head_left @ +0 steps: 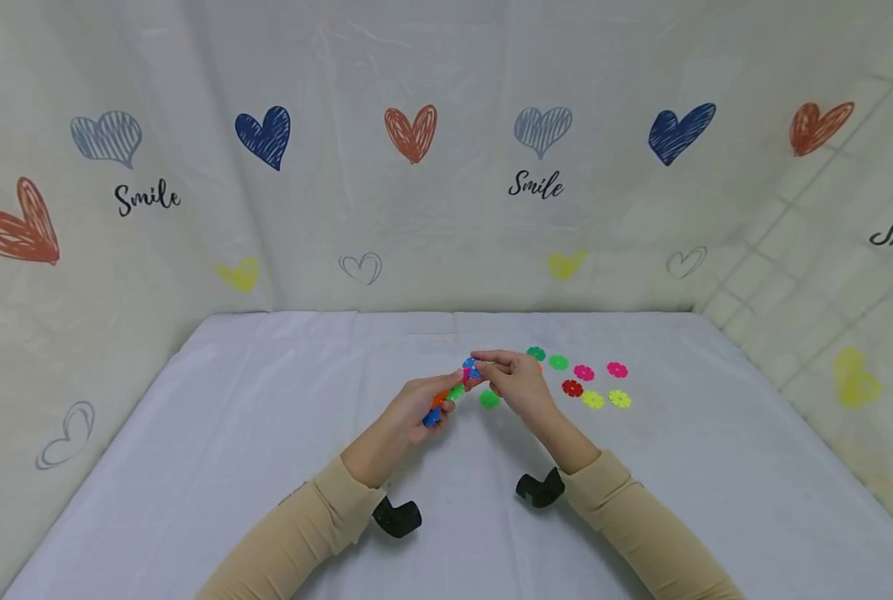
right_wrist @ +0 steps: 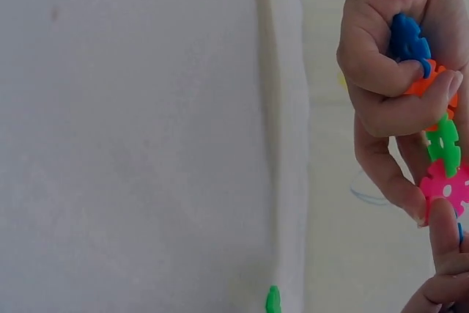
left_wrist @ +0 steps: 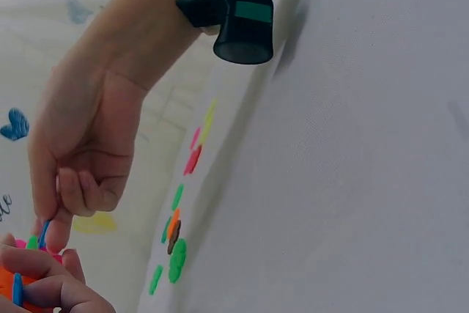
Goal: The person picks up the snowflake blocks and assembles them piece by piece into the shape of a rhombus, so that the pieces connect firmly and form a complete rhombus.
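A chain of slotted flower-shaped plastic discs is held between the two hands above the table. My left hand (head_left: 415,404) grips its lower part, fingers curled round a blue disc (right_wrist: 407,34) and an orange disc (right_wrist: 432,82). Beyond those come a green disc (right_wrist: 443,144) and a pink disc (right_wrist: 445,182). At the chain's far end, my right hand (head_left: 517,382) pinches another blue disc (left_wrist: 44,234) between thumb and forefinger, up against the pink one. Fingers partly hide where these two discs meet.
Loose discs lie on the white-covered table (head_left: 266,433) to the right: several, including green (head_left: 558,362), pink (head_left: 617,369), red (head_left: 571,388) and yellow (head_left: 620,399). A green disc (head_left: 489,398) lies beneath the right hand. Black wrist devices (head_left: 397,518) hang under both forearms. A heart-printed curtain (head_left: 461,225) stands behind.
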Available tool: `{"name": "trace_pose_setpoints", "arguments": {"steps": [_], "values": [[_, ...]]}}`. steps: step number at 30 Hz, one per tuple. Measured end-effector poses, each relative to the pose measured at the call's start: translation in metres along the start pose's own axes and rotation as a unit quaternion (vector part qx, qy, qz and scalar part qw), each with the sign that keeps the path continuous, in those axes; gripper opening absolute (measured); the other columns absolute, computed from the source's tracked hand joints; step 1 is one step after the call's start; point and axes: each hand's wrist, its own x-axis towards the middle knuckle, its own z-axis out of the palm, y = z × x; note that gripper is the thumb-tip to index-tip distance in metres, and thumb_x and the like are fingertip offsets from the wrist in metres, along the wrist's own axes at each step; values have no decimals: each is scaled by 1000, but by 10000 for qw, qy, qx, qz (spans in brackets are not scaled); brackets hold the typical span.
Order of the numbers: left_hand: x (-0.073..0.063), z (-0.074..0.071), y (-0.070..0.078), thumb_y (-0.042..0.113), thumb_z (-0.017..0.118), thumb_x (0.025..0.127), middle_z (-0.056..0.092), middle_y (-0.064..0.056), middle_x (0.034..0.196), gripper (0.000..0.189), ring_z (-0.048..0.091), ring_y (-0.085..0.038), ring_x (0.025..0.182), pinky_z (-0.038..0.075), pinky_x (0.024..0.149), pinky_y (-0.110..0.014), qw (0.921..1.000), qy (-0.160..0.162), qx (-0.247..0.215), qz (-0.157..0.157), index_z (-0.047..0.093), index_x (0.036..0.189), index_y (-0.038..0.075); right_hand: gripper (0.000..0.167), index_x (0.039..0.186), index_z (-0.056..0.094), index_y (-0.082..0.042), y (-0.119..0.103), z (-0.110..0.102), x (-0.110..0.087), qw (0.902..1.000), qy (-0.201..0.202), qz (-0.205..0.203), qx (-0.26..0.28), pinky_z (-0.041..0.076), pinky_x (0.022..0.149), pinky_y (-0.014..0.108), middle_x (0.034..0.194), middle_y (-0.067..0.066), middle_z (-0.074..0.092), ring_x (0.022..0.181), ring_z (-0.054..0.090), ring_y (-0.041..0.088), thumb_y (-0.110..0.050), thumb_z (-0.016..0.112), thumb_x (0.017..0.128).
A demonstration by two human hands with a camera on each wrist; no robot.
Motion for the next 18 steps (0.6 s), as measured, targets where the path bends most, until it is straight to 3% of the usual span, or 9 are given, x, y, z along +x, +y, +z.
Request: {"name": "trace_pose_setpoints", "arguments": {"steps": [9, 14, 18], "values": [[-1, -1, -2, 34, 68, 101, 56, -5, 95, 50, 51, -7, 63, 42, 54, -15, 9999, -51, 96, -89, 61, 135, -2, 36, 134, 66, -1, 0, -8, 0, 9982, -529, -125, -239, 33, 53, 24, 86, 12, 74, 59, 42, 20, -20, 63, 104], [1, -5, -2, 36, 67, 101, 67, -12, 116, 51, 62, -8, 67, 45, 56, -14, 9996, -171, 146, -180, 60, 139, 3, 41, 141, 60, -4, 2, -19, 5, 9949, -786, -366, -506, 41, 63, 28, 88, 6, 74, 63, 47, 19, -26, 58, 107], [3, -8, 0, 35, 68, 101, 72, -8, 117, 50, 65, -8, 68, 44, 55, -14, 9995, -230, 83, -196, 59, 140, 5, 41, 145, 55, -1, 7, -35, 11, 9933, -728, -733, -523, 47, 68, 29, 99, 20, 71, 64, 48, 22, -19, 56, 107]]}}
